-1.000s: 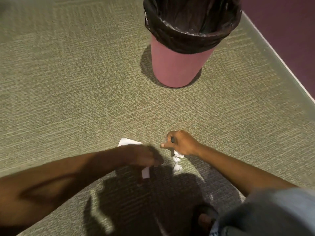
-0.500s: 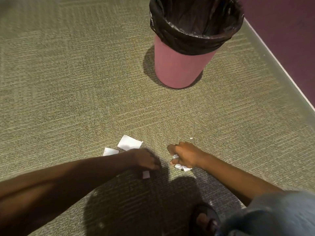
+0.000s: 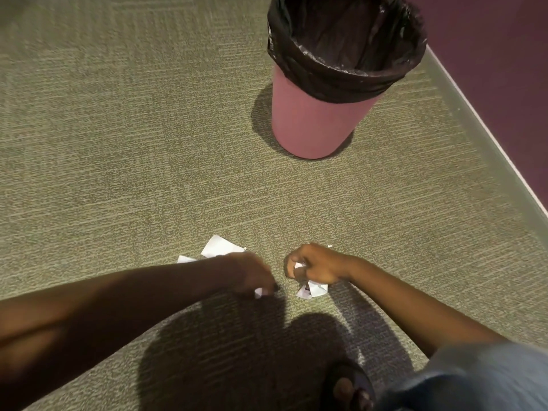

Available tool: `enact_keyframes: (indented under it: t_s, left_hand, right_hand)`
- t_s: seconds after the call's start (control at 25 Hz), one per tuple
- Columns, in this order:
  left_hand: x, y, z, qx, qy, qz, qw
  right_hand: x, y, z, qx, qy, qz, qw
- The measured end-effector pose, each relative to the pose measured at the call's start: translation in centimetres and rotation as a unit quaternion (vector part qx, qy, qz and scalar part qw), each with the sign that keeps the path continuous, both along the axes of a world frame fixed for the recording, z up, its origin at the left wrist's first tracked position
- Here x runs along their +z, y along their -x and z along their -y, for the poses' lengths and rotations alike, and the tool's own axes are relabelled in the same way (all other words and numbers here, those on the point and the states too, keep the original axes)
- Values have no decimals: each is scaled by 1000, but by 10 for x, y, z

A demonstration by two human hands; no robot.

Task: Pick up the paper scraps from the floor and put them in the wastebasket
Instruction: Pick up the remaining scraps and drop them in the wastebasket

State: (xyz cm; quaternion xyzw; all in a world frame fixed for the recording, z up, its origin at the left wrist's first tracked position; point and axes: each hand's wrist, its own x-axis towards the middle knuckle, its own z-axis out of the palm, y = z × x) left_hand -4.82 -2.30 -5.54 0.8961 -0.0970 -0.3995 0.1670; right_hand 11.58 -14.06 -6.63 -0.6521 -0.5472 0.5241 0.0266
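Note:
A pink wastebasket point(image 3: 311, 126) with a black liner bag stands on the carpet at the upper right. My right hand point(image 3: 317, 266) grips crumpled white paper scraps point(image 3: 311, 289) that stick out below the fist. My left hand point(image 3: 252, 274) is low on the carpet and pinches a small white scrap point(image 3: 259, 292) at its fingertips. Two flat white scraps lie on the floor just behind my left wrist, a larger one point(image 3: 218, 247) and a smaller one point(image 3: 185, 258) partly hidden by the forearm.
Green-grey carpet point(image 3: 118, 143) covers the floor. A purple wall with a pale baseboard point(image 3: 486, 137) runs diagonally along the right. My sandalled foot point(image 3: 347, 387) and a blue-clad knee point(image 3: 474, 378) are at the bottom right. A tiny white speck point(image 3: 329, 246) lies beside my right hand.
The view has shifted, so the wastebasket sits lower in frame. Both hands stay low on the carpet; the left hand has uncovered more of the flat scraps behind it.

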Motion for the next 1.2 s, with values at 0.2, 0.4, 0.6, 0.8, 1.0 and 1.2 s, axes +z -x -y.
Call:
enact_keyframes:
  t_s: [0.2, 0.4, 0.6, 0.8, 1.0, 1.2]
  left_hand:
    - [21, -37, -30, 142, 75, 12, 987]
    - [34, -42, -64, 192, 93, -23, 977]
    - [30, -32, -78, 197, 86, 2, 977]
    - [25, -22, -86, 177, 61, 4, 982]
    - [23, -1, -93, 189, 45, -14, 981]
    - [20, 19, -88, 110, -60, 16, 992]
  right_hand:
    - [6, 9, 13, 92, 24, 120, 988]
    - [4, 24, 23, 128, 16, 212, 969]
    - [1, 24, 18, 128, 34, 207, 969]
    - [-3, 11, 14, 58, 69, 103, 991]
    - [-10, -1, 7, -49, 15, 14, 999]
    - [-19, -2, -3, -106, 20, -17, 994]
